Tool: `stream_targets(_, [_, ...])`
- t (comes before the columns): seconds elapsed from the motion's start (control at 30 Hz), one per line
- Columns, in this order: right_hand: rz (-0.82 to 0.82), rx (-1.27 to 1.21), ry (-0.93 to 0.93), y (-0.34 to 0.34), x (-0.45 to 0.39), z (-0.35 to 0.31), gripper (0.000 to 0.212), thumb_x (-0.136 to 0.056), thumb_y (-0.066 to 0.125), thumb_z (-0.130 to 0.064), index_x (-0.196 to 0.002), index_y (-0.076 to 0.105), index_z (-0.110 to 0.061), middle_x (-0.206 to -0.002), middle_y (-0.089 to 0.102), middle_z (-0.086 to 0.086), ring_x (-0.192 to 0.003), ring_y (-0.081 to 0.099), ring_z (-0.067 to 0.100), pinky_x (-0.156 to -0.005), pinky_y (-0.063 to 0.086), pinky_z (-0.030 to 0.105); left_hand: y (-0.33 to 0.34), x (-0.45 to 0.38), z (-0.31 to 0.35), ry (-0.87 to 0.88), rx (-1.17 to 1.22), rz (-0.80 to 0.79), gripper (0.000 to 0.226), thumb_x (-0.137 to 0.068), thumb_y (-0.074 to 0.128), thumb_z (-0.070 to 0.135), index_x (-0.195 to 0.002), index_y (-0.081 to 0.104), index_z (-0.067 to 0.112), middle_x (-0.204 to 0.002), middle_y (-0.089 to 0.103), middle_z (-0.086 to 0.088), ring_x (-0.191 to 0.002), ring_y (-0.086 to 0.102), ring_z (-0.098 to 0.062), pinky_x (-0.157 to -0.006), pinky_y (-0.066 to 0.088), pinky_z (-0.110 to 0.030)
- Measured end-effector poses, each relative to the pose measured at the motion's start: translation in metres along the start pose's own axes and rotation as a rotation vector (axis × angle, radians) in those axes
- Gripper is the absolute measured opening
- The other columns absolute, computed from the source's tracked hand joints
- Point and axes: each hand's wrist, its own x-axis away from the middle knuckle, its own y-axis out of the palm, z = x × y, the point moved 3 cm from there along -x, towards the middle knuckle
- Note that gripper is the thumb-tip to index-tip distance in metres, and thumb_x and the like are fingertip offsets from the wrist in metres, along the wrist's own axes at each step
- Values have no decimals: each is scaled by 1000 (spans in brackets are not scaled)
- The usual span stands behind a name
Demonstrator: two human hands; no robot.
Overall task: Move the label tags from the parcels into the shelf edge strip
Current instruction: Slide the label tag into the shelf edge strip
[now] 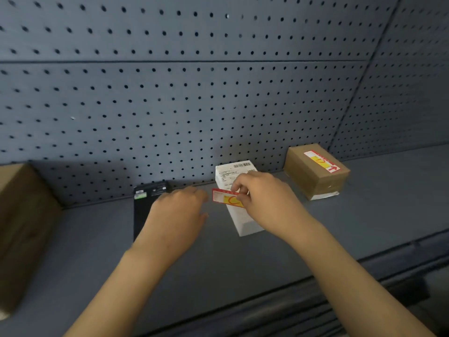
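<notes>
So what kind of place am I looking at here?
Probably a shop or parcel stockroom shelf: a pegboard back panel, a grey shelf holding a cardboard parcel, and a red tag in the right hand.

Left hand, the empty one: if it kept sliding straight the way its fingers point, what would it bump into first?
Probably the red and yellow label tag pinched in the right hand. The left hand points right and slightly back, with the white parcel just behind the tag. Depth is unclear, so it might slip underneath.

On the shelf (243,263), three parcels: one (143,210) left, one (243,220) middle, one (315,171) right.
</notes>
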Motion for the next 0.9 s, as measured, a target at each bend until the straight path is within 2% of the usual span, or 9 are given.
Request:
stream_targets(0.07, [-8,-17,-53,2,5,-19,19,-92,56,-16,-107,64,-25,-109,64,-3,-96,59,21,-69,43,31,-8,17,-9,-56,-27,21,30,-90,54,30,-120,54,26,-119,60,5,-109,58,-20,-87,46,-32])
stream_targets(0.2, [-47,-96,-191,12,18,-63,19,-89,59,-12,-104,63,-23,-105,65,-1,-91,61,21,-75,52,37,-23,65,-31,-186,-40,64,31,-89,57,32,-120,55,28,-118,61,5,-106,59,-22,-85,46,-31])
stream_targets(0.43, [-153,-161,-421,45,48,-163,19,-88,60,-9,-103,63,-21,-103,66,0,-86,62,19,-70,54,36,-41,166,-90,-398,-49,48,27,-86,61,24,-113,61,22,-112,65,-2,-102,62,-28,-84,49,-35])
stream_targets(0.57, [-162,-155,-520,56,62,-224,19,-87,61,-10,-101,62,-23,-102,66,-1,-87,62,21,-71,54,40,-56,216,-133,-489,-66,80,26,-85,62,26,-110,61,23,-109,67,-1,-99,63,-29,-80,49,-35])
stream_targets(0.7, [-135,-150,-537,74,71,-279,16,-89,59,-11,-99,62,-23,-101,67,0,-86,63,24,-70,55,41,-62,254,-173,-526,-64,83,28,-88,58,28,-116,57,26,-116,63,6,-102,61,-22,-82,47,-32])
stream_targets(0.9, [-136,-164,-497,104,85,-345,19,-88,58,-8,-99,63,-22,-101,67,1,-87,64,25,-70,56,40,-61,296,-229,-487,-112,66,27,-90,54,25,-117,56,25,-113,64,5,-99,61,-20,-79,46,-29])
